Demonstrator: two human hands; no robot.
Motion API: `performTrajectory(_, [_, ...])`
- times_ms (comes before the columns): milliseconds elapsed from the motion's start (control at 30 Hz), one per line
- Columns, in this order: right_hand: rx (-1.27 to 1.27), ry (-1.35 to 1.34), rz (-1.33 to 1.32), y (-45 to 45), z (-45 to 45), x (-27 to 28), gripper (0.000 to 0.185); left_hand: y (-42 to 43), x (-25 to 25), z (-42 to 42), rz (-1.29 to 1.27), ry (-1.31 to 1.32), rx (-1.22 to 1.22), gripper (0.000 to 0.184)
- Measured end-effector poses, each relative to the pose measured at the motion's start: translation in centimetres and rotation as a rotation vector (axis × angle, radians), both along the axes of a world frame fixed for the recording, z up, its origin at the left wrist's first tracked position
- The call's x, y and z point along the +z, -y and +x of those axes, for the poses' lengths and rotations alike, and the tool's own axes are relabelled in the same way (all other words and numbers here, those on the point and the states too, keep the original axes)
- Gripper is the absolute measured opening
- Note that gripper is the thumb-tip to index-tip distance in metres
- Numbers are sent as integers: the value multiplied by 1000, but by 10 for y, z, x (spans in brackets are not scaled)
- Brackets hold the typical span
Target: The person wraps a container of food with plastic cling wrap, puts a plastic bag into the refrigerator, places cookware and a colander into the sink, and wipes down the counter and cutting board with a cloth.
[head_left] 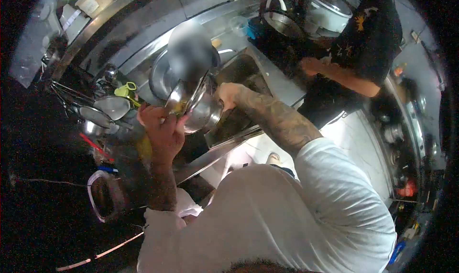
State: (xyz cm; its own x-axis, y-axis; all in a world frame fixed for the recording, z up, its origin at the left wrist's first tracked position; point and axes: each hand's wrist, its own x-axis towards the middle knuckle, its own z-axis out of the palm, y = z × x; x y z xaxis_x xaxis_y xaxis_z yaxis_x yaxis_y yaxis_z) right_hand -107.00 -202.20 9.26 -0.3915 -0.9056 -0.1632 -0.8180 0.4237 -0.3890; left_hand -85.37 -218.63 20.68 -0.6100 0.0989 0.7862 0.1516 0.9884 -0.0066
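My left hand (162, 129) is raised at the counter, its fingers closed on the near rim of a shiny metal bowl (176, 95). Against that bowl sits a second, rounded steel pot (206, 111), tilted over the front of the sink (258, 84). My right hand (229, 94) grips the pot's right side, its fingertips partly hidden behind the metal. Behind both vessels rests a wide metal basin (160, 77), and a blurred round patch covers part of it.
Strainers (112, 107) and a green-handled utensil (125, 89) crowd the left counter. Another person in a dark shirt (370, 39) stands at the right, beside a black container (279, 46) and a lidded white cooker (331, 12). A white-rimmed container (91, 192) is at lower left.
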Motion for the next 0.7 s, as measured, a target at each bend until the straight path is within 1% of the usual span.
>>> performTrajectory(33, [18,-30,-56,-1,2,5,30,-2,18,2,10,-3,-82,17])
performTrajectory(100, [26,-2,-108,-1,-5,23,30,8,17,-3,24,-6,-156,15])
performTrajectory(133, [30,33,-160,-1,-7,31,31,28,-4,-7,327,-55,-187,14])
performTrajectory(167, [61,66,-298,-6,-8,42,28,33,2,-7,396,-85,-155,12])
performTrajectory(200, [88,88,-343,-13,-8,64,28,38,8,-6,466,-117,-125,11])
performTrajectory(233, [106,126,-384,-19,-9,71,28,40,25,0,279,-164,-141,9])
performTrajectory(267, [-155,76,-76,-12,-24,52,31,42,42,6,96,-224,-153,8])
performTrajectory(300, [-187,171,-96,-24,-29,54,36,40,47,11,187,-225,-68,7])
performTrajectory(333, [-135,127,-207,-31,-31,48,40,37,59,19,154,-246,-97,9])
performTrajectory(400, [-261,36,-182,-35,-36,49,40,46,68,28,173,-333,-100,12])
performTrajectory(467, [-268,5,-192,-33,-38,61,39,38,83,31,134,-355,-134,12])
performTrajectory(500, [-368,62,-123,-28,-42,58,38,32,88,34,109,-360,-161,12])
performTrajectory(533, [-469,115,-54,-26,-49,58,37,27,91,35,91,-303,-161,10])
performTrajectory(567, [-366,199,-47,-25,-59,59,56,26,94,35,53,-235,-198,15])
performTrajectory(600, [-373,180,-48,-29,-68,60,56,26,94,32,14,-180,-236,19])
performTrajectory(633, [-464,341,-57,-34,-65,77,45,31,93,30,15,-202,-244,19])
performTrajectory(667, [-552,517,-65,-39,-60,89,35,39,88,31,-25,-144,-259,26])
performTrajectory(700, [-576,418,-147,-48,-57,102,31,40,79,28,-42,-114,-265,29])
